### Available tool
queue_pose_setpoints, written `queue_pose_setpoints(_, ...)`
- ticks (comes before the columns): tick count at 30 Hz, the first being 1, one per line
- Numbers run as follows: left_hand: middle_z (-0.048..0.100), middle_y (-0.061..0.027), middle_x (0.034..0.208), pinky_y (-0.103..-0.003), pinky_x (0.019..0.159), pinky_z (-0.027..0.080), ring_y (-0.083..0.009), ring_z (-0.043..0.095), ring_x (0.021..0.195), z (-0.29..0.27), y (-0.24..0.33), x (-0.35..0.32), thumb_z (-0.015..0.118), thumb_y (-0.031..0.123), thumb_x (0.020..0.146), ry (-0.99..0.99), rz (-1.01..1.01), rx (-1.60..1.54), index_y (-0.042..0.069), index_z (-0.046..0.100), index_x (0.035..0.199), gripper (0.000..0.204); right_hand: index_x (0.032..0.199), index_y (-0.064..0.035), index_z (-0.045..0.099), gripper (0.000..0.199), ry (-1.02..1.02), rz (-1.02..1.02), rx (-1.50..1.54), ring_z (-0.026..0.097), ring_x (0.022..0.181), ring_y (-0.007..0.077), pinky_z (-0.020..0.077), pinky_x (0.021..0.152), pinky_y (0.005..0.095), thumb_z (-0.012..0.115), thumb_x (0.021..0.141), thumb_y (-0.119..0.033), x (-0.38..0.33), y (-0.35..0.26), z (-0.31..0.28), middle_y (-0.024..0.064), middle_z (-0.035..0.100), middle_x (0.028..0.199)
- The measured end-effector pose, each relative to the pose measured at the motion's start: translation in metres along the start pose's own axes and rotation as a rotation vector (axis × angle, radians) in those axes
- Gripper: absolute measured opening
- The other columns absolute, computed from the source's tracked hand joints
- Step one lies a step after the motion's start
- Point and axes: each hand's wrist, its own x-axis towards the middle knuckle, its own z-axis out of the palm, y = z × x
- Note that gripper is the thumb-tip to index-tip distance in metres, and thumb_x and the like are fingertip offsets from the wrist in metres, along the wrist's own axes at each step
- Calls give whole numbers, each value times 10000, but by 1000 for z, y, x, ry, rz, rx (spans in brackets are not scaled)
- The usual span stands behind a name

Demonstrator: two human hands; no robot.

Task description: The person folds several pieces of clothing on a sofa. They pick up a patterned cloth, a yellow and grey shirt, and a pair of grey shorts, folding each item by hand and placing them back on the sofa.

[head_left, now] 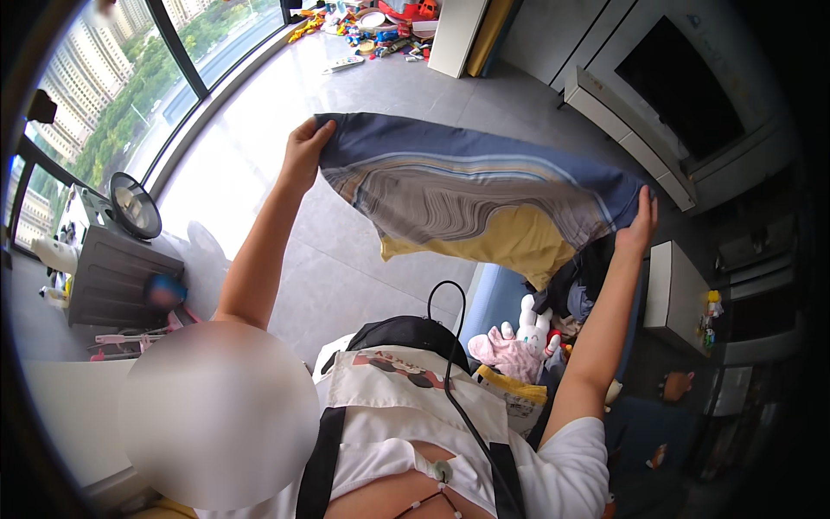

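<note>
A blue, grey and yellow patterned cloth (458, 186), about the size of a pillowcase, is stretched out in the air in front of me. My left hand (304, 154) pinches its far left corner between thumb and fingers. At the right end, my right hand (638, 223) grips the blue edge near the corner. The middle of the cloth sags, and its yellow lower edge hangs loose in folds. Both arms are held out and apart.
A blue sofa (488, 298) on the right bears a white plush toy (533, 322), a pink cloth (510, 353) and dark clothes. Toys (389, 35) lie on the floor by the window. A round fan (136, 206) stands left beside a grey cabinet (121, 277). A blurred patch hides the lower left.
</note>
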Motion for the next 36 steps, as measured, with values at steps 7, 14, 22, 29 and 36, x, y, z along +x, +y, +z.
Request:
queue_pose_setpoints(7, 620, -105, 890, -277, 678, 497, -150, 594, 743, 21, 35, 14, 547, 270, 875, -59, -261, -24, -23, 562, 1009, 323, 982, -10, 582, 253, -21, 117, -166, 565, 907, 155, 438, 809, 272, 608, 832, -212, 16, 18, -37, 58, 604, 970)
queue_pose_setpoints(14, 626, -34, 796, -265, 686, 488, -106, 585, 714, 33, -11, -7, 630, 213, 824, -219, -240, -64, 14, 614, 901, 214, 1183, 8, 473, 451, -208, 267, -127, 462, 1133, 218, 413, 902, 345, 609, 833, -242, 0, 38, -72, 95, 516, 1188)
queue_pose_setpoints(22, 622, -48, 803, -241, 649, 495, -94, 576, 683, 73, -4, 10, 589, 182, 851, -144, -220, -411, 15, 608, 887, 173, 1158, -31, 488, 401, -338, 518, 179, 525, 1042, 198, 435, 855, 340, 598, 841, -250, 18, 29, -94, 54, 529, 1163)
queue_pose_setpoints(29, 629, -32, 837, -230, 662, 491, -81, 578, 717, 110, -36, -1, 603, 13, 797, -118, -11, -93, 21, 596, 946, 149, 980, 24, 561, 239, -275, 144, -956, 578, 878, 166, 439, 749, 287, 568, 848, -175, 17, 34, -107, 60, 609, 942)
queue_pose_setpoints(36, 581, -28, 791, -240, 669, 483, -91, 553, 710, 141, -22, -9, 655, 10, 744, -147, -85, -85, 34, 539, 870, 174, 1051, 40, 554, 324, -109, -14, -845, 530, 987, 179, 391, 846, 278, 593, 830, -194, 19, 24, -96, 95, 580, 1078)
